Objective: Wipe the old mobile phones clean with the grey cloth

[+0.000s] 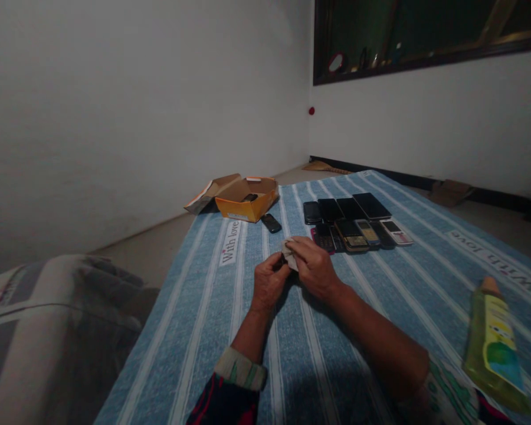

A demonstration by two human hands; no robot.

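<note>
My left hand (269, 282) and my right hand (317, 268) meet above the striped cloth, fingers closed. Between them, my right fingers pinch a crumpled whitish wipe (291, 260), perhaps cloth or tissue. My left fingers grip a small dark thing (284, 259) against it; its kind is mostly hidden by the fingers. Just beyond lies a small black mobile phone (271, 223). To the right, several phones sit close together in two rows, among them a gold-and-black keypad phone (351, 235), a white phone (397, 232) and a large black smartphone (371, 205).
An orange cardboard box (246, 211) stands with its lid open, a dark phone (250, 198) inside. A bottle of yellow-green liquid (495, 348) lies at the right. The blue striped cloth (203, 319) covers the surface; a draped seat (48, 336) is at the left.
</note>
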